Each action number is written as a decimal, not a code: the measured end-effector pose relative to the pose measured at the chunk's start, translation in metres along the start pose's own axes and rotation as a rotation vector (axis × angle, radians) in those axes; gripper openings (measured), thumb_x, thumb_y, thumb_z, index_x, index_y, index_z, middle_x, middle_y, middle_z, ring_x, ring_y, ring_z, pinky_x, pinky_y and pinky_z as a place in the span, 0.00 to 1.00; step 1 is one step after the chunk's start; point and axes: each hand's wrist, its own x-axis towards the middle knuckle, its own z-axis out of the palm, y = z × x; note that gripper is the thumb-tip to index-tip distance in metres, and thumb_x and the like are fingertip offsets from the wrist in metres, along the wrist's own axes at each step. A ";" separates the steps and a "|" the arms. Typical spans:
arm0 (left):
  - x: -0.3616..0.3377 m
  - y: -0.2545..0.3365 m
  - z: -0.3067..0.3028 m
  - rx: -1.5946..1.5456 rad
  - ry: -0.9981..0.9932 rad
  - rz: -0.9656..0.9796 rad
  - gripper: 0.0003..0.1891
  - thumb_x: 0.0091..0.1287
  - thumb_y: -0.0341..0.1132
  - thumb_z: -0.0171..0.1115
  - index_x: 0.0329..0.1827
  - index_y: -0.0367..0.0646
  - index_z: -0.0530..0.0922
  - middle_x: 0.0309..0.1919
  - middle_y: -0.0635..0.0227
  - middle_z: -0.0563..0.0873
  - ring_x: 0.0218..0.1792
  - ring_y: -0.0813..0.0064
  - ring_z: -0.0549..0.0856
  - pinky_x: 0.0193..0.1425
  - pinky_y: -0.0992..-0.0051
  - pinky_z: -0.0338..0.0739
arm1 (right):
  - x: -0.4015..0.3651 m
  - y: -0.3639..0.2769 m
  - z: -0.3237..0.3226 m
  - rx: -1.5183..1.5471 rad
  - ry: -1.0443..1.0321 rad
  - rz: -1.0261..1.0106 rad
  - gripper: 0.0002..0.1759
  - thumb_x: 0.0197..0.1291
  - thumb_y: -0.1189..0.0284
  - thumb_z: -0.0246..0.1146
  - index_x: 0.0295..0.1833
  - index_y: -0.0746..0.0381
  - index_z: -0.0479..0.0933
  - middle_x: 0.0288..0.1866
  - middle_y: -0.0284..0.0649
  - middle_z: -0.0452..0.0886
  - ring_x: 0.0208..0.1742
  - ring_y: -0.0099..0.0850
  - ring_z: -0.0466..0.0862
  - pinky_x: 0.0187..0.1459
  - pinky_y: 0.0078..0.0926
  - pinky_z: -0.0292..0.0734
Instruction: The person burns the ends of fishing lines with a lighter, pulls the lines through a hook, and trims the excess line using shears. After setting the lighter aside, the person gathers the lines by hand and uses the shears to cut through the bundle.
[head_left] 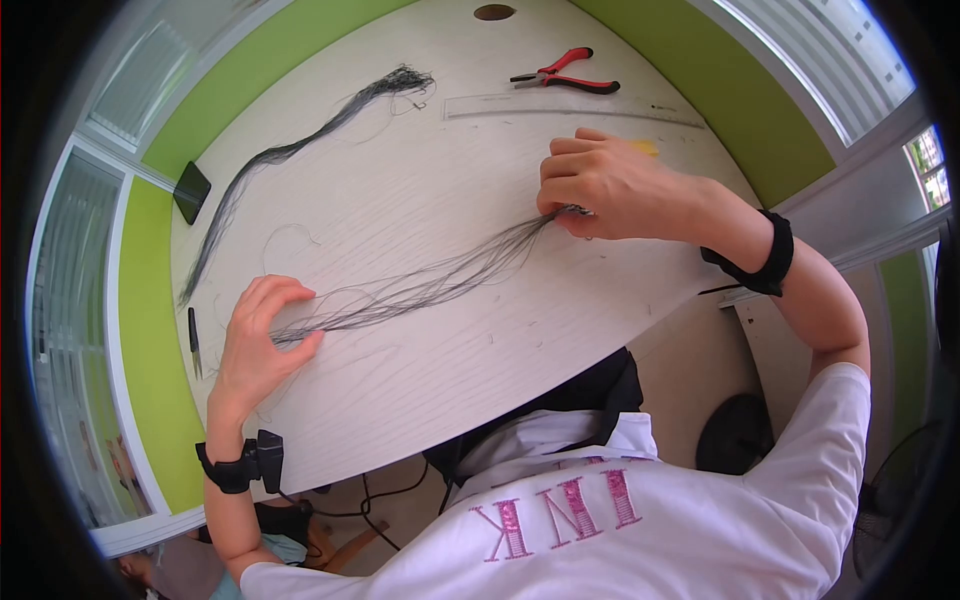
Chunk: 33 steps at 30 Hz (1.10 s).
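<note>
a thin bundle of dark strands (430,285) is laid on the table (420,190), its long axis running lower left to upper right. the upper end is pinched in the closed right hand (600,185); the lower end is pressed under the loosely spread left hand (262,340).

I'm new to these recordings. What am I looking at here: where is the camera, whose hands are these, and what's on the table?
There is no machine here. One camera sits on a person's head and looks down through a wide lens, which is why the pale table looks bent. The right hand pinches one end of a bundle of thin dark strands. The left hand lies over the other end; its grip is unclear. Farther off lie a second strand bundle, red-handled pliers, a clear ruler, a dark phone and a small black tool.
</note>
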 end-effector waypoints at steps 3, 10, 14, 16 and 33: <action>-0.012 -0.022 -0.010 0.020 -0.004 0.010 0.11 0.49 0.24 0.67 0.36 0.37 0.78 0.38 0.62 0.81 0.45 0.64 0.80 0.54 0.69 0.73 | 0.001 0.000 0.002 0.007 0.044 -0.022 0.02 0.49 0.77 0.66 0.29 0.61 0.78 0.31 0.32 0.80 0.42 0.31 0.78 0.51 0.28 0.72; -0.032 -0.065 -0.023 0.195 0.061 -0.035 0.06 0.51 0.20 0.62 0.31 0.36 0.74 0.31 0.63 0.79 0.38 0.65 0.79 0.48 0.69 0.72 | 0.005 0.002 0.003 -0.020 0.079 -0.025 0.03 0.49 0.79 0.66 0.28 0.62 0.78 0.28 0.33 0.79 0.38 0.32 0.77 0.48 0.29 0.74; -0.048 -0.081 -0.030 0.213 0.090 -0.140 0.06 0.51 0.20 0.62 0.30 0.36 0.73 0.29 0.62 0.78 0.37 0.63 0.79 0.47 0.69 0.73 | 0.005 0.001 0.003 -0.024 0.072 -0.033 0.03 0.49 0.78 0.67 0.28 0.62 0.78 0.28 0.33 0.78 0.38 0.32 0.77 0.48 0.28 0.74; -0.056 -0.088 -0.034 0.180 0.084 -0.218 0.06 0.51 0.20 0.61 0.30 0.36 0.74 0.28 0.62 0.77 0.37 0.62 0.79 0.47 0.69 0.73 | 0.005 0.001 0.004 -0.024 0.067 -0.032 0.04 0.50 0.77 0.67 0.28 0.62 0.78 0.28 0.33 0.78 0.38 0.31 0.77 0.48 0.28 0.74; 0.041 0.012 0.021 -0.015 0.032 0.207 0.08 0.52 0.22 0.65 0.34 0.35 0.76 0.34 0.64 0.80 0.40 0.66 0.81 0.48 0.70 0.75 | 0.005 0.005 0.007 -0.026 0.078 -0.053 0.02 0.51 0.78 0.64 0.28 0.62 0.77 0.28 0.33 0.78 0.38 0.33 0.77 0.46 0.29 0.76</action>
